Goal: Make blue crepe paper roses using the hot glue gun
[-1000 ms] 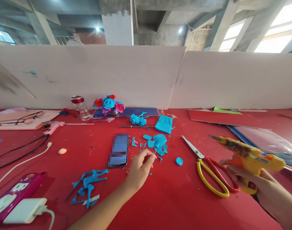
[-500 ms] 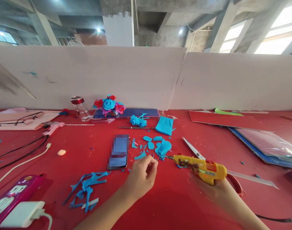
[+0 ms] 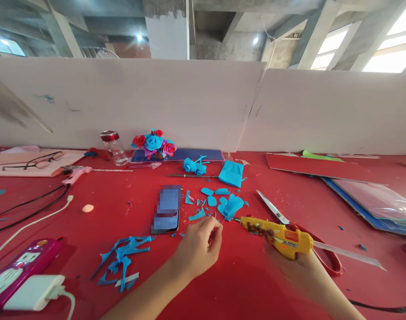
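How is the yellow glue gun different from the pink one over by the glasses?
The yellow glue gun is bright yellow; the pink glue gun is pale pink and white. The yellow glue gun is gripped in the right hand; the pink glue gun lies untouched on the red table. The yellow glue gun's nozzle points at the blue paper flower pinched by the left hand; the pink glue gun sits far left, near the glasses. Both are pistol-shaped.

Craft workshop in bare industrial hall: raw concrete beams (image 3: 72, 31) overhead, white partition boards (image 3: 189, 102) behind red-covered worktable (image 3: 243, 284). Blue paper scraps (image 3: 122, 258), paper flowers (image 3: 152, 143), scissors (image 3: 289, 222), glue gun (image 3: 279, 233), power strip (image 3: 19, 269).
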Tool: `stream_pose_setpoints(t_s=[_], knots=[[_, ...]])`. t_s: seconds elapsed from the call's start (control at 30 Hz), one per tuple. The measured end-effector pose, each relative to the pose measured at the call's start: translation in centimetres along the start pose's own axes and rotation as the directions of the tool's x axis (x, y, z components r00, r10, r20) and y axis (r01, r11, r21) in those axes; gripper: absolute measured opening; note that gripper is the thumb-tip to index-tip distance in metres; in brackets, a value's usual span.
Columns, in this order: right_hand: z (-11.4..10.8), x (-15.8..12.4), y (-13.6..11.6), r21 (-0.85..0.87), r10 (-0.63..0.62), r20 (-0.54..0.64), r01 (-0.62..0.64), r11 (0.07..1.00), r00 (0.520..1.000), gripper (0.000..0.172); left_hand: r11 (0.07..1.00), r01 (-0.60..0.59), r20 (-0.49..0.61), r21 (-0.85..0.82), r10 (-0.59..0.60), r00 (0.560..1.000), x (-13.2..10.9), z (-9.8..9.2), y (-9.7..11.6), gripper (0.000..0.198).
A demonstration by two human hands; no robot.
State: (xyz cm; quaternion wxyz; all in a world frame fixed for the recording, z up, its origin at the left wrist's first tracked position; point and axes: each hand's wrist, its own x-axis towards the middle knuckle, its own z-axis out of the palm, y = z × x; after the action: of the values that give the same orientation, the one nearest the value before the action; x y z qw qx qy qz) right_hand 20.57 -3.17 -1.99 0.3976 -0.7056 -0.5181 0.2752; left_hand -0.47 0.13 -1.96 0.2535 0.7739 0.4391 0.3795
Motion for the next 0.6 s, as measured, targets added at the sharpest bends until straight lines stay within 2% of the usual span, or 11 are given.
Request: stream_pose_setpoints(t_s=[0.17,0.33,0.53,0.6], knots=[[-0.1,-0.1,0.0,0.016,-0.027,0.004,0.027,1.0,1.0,0.022,0.999,0.02,-0.003,-0.032,-0.02,1.0,0.1,-0.1,0.2,0.014],[-0.8,0.0,-0.4,0.035,0.01,-0.008,-0.01,0.999,1.0,0.022,0.998,0.031,0.007,-0.051,-0.031,0.999,0.1,-0.1,0.4,0.015],[-1.0,0.1,-0.8,0.059,0.026,0.033,-0.028,0.998,0.999,0.021,0.999,0.037,0.036,-0.036,-0.036,0.999,0.0,-0.1,0.3,0.015],[-1.0,0.1,-1.1,0.066,0.005,0.027,-0.007,0.998,1.0,0.021,0.998,0.039,0.035,-0.051,-0.037,0.999,0.0,-0.1,0.4,0.015]])
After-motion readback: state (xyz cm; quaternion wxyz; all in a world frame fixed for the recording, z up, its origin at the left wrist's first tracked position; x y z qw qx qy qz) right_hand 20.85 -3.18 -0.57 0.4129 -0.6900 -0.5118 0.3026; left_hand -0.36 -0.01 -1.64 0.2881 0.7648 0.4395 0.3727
